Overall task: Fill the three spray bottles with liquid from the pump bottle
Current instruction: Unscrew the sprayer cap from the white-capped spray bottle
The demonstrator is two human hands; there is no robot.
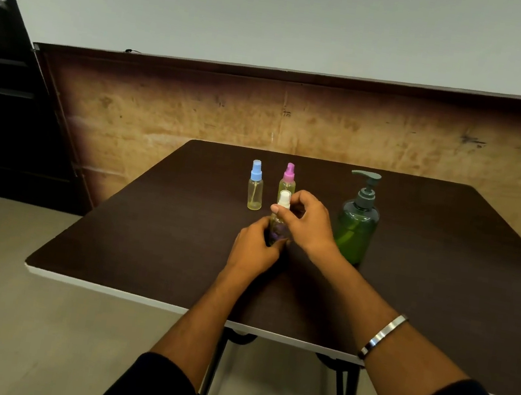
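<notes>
Centre of the table (143,247), and both hands are on the white-cap bottle (280,220), which stands upright between them, just in front of the pink-cap bottle (288,181). The left hand (253,247) wraps its fingers round the lower body of the bottle, gripping it from the near-left side. The right hand (307,223) comes in from the right, thumb and fingers pinching the white spray cap at the top. Whether the cap is seated or loose on the neck, can't tell from here; the clear body is mostly hidden behind the fingers, so its fill level can't be read either. Behind, the pink-cap bottle stands upright with yellowish liquid showing, partly covered by the white cap in front of it. To its left, apart from it, the blue-cap bottle (255,186) stands upright, also holding pale yellow liquid. Off to the right of the right hand, close by the wrist, the green pump bottle (357,225) stands upright with its grey pump head on, spout pointing left, green liquid visible low inside. A metal bangle (382,335) sits on the right forearm, dark sleeves at both elbows. Wooden panel (298,118) runs behind the table.
</notes>
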